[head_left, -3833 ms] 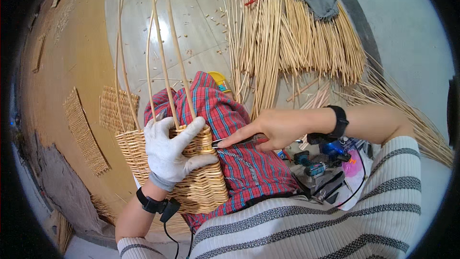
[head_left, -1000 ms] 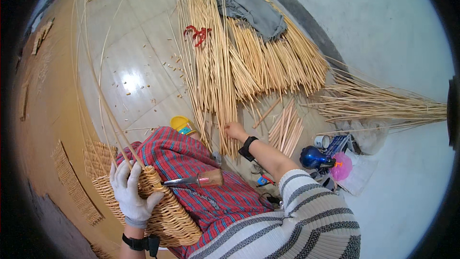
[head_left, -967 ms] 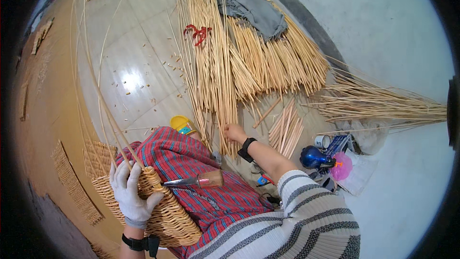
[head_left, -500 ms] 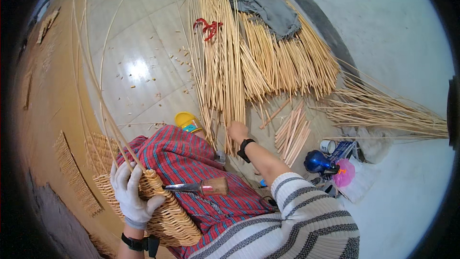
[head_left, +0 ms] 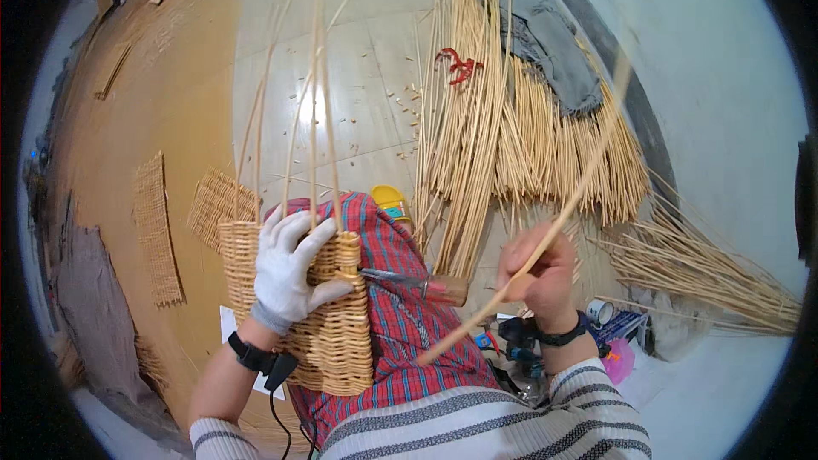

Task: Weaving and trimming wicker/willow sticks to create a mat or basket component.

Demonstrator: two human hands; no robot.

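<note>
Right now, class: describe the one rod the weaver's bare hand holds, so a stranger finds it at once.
Start at the big pile of willow rods on the floor. Nearer the weaver, the right hand grips a single rod. Unlike the piled ones, it is lifted and slants alone across the view.

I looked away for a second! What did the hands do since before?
The right hand came back from the pile of willow rods on the floor, now holding one rod up over the lap. The gloved left hand stayed gripping the half-woven basket; the awl-like tool stayed on the plaid cloth.
</note>
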